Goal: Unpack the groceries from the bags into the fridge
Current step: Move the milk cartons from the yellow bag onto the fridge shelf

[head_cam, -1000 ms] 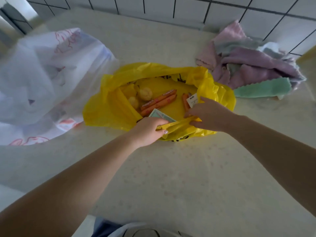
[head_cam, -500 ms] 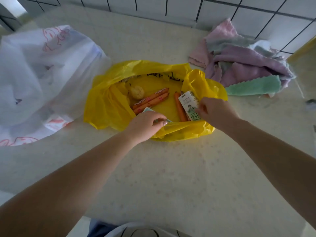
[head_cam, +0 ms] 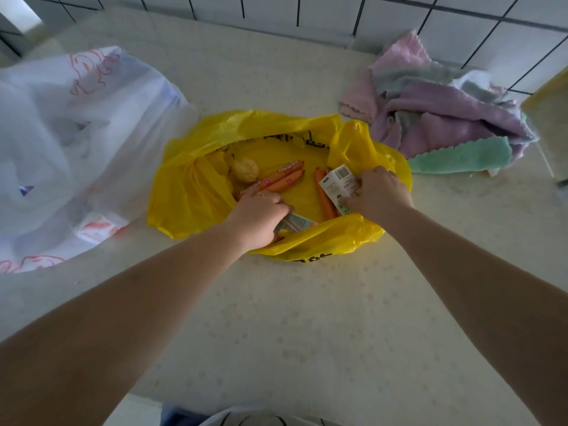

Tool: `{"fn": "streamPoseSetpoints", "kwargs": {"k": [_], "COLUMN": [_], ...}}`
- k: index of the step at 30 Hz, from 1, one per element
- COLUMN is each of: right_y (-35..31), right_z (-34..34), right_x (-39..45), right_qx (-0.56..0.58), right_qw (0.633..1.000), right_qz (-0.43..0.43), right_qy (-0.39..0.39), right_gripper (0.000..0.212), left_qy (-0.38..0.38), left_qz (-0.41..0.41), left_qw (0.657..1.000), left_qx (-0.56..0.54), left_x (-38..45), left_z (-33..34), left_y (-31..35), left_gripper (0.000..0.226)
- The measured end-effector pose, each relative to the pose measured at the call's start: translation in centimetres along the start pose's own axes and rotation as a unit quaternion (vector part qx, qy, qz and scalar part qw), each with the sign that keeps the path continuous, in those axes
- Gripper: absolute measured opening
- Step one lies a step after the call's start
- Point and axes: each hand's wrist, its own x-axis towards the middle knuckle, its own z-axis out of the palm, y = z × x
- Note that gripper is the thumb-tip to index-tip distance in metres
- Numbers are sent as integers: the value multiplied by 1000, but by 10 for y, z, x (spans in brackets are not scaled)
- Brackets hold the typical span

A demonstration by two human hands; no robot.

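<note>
Two hands are seen inside a yellow bag (head_cam: pixel 190 192) on the worktop (head_cam: pixel 307 318): a white carton (head_cam: pixel 336 184) is gripped by the right hand (head_cam: pixel 379 193), a flat packet (head_cam: pixel 296 222) by the left hand (head_cam: pixel 261 215) fingers.

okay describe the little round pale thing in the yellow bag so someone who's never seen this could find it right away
Start at the yellow bag lying open mid-counter, between the white bag and the cloth pile. Inside, toward its back left, sits a pale lump just left of two orange sausages. It is the only round, unwrapped-looking item; everything else in there is a stick or a flat packet.
</note>
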Motion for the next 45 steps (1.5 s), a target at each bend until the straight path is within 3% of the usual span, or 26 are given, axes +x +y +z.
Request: {"fn": "streamPoseSetpoints", "kwargs": {"k": [4, 8, 12, 14, 17, 22, 30, 42, 45], "right_y": [-7, -11, -22, -28, -34, -36, -70, -174, -214], "right_z": [2, 4, 0, 1, -2, -17, -60, -90, -85], "right_x": [-8, -3, 2, 4, 6, 0, -13, -60, -81], "right_qx": [-1, -19, -65, -81, -60, 18, 250, 371, 386], "right_qw": [996, 992, 984, 981, 986, 988, 953, 906, 897], "right_qz": [-66, -122, -165, -177, -158, -137, -125, -177, -199], "right_qy": [57, 28, 11, 2, 1, 71, 115, 100, 80], "right_gripper": [55, 58, 65, 62, 49, 46, 46, 43, 42], "left_qy": [54, 81, 101, 118, 132, 130, 239, 367, 406], "left_qz": [-77, -142, -29, -22, -49, -165, -230, -310, -347], "left_qw": [991, 979, 982, 983, 980, 955, 884, 754, 705], "left_qx": [-99, -121, -154, -137, -138, -210, -329, -448, -467], "left_x": [-1, -3, 1, 2, 0, -4, -34, -155, -198], "left_z": [4, 8, 16, 16, 12, 7, -40, -71, -63], "left_y": [-10, -20, -19, -16, -13, -21, -24, -47, -63], "left_gripper": [60, 63, 96, 99, 90, 48, 46, 37, 41]}}
